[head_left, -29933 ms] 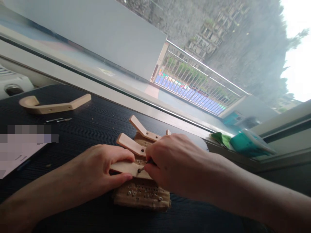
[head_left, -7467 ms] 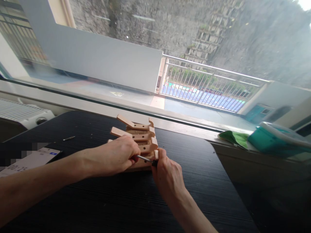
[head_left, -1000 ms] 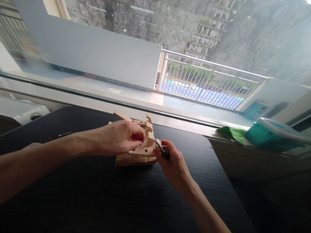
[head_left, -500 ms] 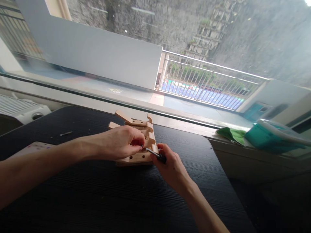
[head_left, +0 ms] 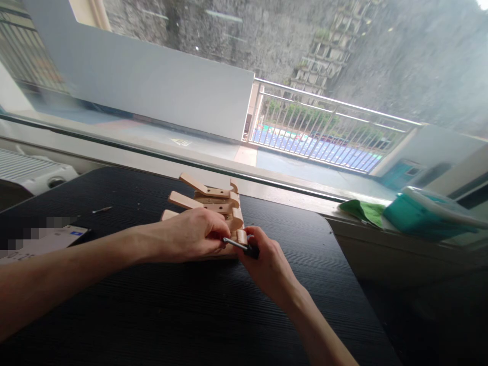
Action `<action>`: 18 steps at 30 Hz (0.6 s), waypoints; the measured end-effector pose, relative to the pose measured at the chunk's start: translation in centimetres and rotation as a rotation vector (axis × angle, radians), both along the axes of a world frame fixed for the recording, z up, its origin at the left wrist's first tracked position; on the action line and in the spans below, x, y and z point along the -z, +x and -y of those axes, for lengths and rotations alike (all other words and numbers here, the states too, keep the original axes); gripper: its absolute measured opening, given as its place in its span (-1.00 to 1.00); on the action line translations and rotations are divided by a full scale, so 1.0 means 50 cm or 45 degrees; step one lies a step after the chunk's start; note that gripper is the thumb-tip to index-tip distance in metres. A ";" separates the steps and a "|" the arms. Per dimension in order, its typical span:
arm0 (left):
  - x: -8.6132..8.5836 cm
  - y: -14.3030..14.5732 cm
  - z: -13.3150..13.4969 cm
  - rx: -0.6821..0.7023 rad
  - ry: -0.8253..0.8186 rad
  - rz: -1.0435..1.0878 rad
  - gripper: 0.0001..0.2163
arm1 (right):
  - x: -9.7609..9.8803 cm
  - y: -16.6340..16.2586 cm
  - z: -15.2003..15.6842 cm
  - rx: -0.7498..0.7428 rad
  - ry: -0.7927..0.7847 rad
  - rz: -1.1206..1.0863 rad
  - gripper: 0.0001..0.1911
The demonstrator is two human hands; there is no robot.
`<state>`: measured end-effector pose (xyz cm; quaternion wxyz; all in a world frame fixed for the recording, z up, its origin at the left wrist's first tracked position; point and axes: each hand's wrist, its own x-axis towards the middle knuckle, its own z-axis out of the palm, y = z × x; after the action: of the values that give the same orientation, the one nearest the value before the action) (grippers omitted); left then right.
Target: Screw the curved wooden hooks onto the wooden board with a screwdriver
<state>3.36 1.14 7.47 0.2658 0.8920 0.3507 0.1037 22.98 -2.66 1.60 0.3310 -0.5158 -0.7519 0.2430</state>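
A wooden block with several angled wooden hooks (head_left: 208, 200) lies on the black table (head_left: 160, 315), near its far edge. My left hand (head_left: 190, 235) is closed over the nearest hook, with its fingertips pinched at the tip of a small screwdriver (head_left: 240, 246). My right hand (head_left: 267, 259) grips the screwdriver's dark handle just right of the block. The metal shaft points left toward my left fingertips. What the fingertips pinch is hidden.
A loose screw (head_left: 102, 209) lies on the table to the left. A phone (head_left: 41, 243) sits at the left edge. A white heater (head_left: 34, 173) stands behind the table. A teal container (head_left: 430, 216) and a green cloth (head_left: 360, 211) rest on the windowsill at right.
The block has been tipped back flat from its tilted pose. My left hand has lowered onto the nearest hook. The screwdriver shaft now lies nearly level, its tip at my left fingertips.
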 end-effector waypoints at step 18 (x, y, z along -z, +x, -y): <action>0.018 0.008 -0.007 -0.008 0.165 -0.077 -0.73 | -0.008 -0.002 0.002 -0.016 -0.033 0.003 -0.76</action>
<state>3.76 1.47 6.59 0.1965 0.9089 0.3538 0.1002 22.88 -2.75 2.01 0.3217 -0.5156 -0.7523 0.2542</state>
